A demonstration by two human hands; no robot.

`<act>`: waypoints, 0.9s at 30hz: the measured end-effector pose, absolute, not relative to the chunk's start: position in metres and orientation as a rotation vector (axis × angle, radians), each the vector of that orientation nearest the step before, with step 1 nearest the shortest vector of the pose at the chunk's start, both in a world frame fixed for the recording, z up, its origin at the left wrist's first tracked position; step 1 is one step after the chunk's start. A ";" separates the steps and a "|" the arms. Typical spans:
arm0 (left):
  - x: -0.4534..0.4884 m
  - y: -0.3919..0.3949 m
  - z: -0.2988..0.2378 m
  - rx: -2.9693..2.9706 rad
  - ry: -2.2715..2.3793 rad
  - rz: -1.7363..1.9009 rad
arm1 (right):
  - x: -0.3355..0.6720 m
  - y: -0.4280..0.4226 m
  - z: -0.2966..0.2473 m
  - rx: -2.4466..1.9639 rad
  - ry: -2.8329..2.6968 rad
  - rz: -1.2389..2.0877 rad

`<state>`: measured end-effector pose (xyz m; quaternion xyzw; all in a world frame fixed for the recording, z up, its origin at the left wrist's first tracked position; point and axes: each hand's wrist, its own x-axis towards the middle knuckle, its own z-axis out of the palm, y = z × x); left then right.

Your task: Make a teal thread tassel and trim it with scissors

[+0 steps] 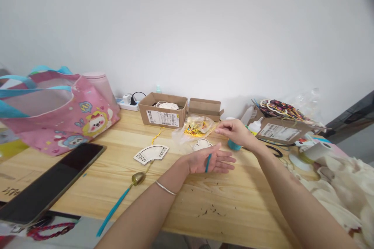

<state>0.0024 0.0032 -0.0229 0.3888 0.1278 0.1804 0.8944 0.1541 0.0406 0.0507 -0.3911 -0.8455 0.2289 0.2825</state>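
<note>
My left hand lies palm up over the wooden table, fingers stretched out, with a short teal cord resting across the palm. A thin bangle circles that wrist. My right hand hovers a little further back, fingers pinched together on something I cannot make out. Beneath it stands a teal spool. A white fan-shaped wooden piece lies to the left, joined to a brass bell and a teal tassel.
A pink cartoon bag and a dark tablet sit at left. Cardboard boxes and a plastic bag of yellow cords line the back. A box of rings, a glue bottle and cream cloth lie at right.
</note>
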 end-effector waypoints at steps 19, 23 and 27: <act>-0.039 0.011 0.006 0.971 0.086 0.339 | 0.180 0.037 0.051 -1.130 -2.265 0.472; -0.050 0.013 0.007 0.833 -0.029 0.501 | 0.204 0.017 0.084 -1.152 -2.168 0.493; -0.048 0.016 0.000 0.607 -0.053 0.896 | 0.224 0.020 0.126 -1.241 -2.063 0.453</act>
